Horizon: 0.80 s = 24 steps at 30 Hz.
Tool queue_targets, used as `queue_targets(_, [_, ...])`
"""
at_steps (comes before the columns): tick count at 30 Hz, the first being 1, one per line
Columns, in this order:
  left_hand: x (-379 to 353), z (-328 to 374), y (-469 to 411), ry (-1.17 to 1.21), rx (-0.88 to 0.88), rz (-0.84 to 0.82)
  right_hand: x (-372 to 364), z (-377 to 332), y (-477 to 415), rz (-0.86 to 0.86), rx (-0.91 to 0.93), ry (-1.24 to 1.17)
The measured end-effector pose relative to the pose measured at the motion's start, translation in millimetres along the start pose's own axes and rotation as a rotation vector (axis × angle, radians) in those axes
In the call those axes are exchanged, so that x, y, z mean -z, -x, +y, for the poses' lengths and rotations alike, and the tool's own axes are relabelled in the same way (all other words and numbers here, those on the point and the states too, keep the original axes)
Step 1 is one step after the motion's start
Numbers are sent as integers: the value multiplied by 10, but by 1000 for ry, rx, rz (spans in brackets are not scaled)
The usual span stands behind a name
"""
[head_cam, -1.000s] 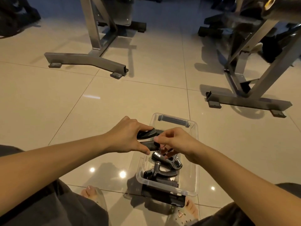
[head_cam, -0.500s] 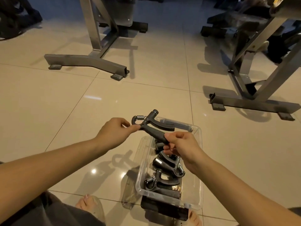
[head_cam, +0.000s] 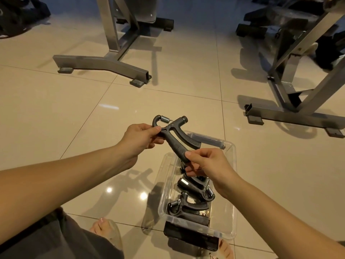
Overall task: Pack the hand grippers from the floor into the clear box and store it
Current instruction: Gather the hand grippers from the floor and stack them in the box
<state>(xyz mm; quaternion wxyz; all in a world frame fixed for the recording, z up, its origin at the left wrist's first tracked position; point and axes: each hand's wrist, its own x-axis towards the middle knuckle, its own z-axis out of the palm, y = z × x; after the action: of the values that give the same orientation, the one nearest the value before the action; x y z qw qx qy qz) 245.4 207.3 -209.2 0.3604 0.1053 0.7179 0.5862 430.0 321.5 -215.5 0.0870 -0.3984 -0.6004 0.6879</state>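
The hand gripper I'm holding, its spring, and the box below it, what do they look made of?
Gripper: likely matte black plastic, with a ribbed, possibly rubbery handle; it has a dull, moulded look.
Spring: metal, probably steel; the coils are shiny silver.
Box: clear glossy plastic; the floor and the grippers inside show through its walls.

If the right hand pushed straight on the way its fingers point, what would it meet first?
Probably the left hand, which pinches the spring end of the same hand gripper; both look about equally deep, though that is uncertain.
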Motion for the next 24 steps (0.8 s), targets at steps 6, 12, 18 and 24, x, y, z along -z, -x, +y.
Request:
queue_targets(6, [-7,21,17,-108,-93,-25,117,-68,-71,220,121,232])
queue_targets(12, [-84,41,222,-332,-231,-210,126,-186,-110,246,161,134])
queue_targets(18, [-106,3,322,-527,-469,-261,191,-158,-135,212,33,-25])
queue_targets(24, [-91,-94,320,-655,-625,-361,389,-210,-179,70,11,-60])
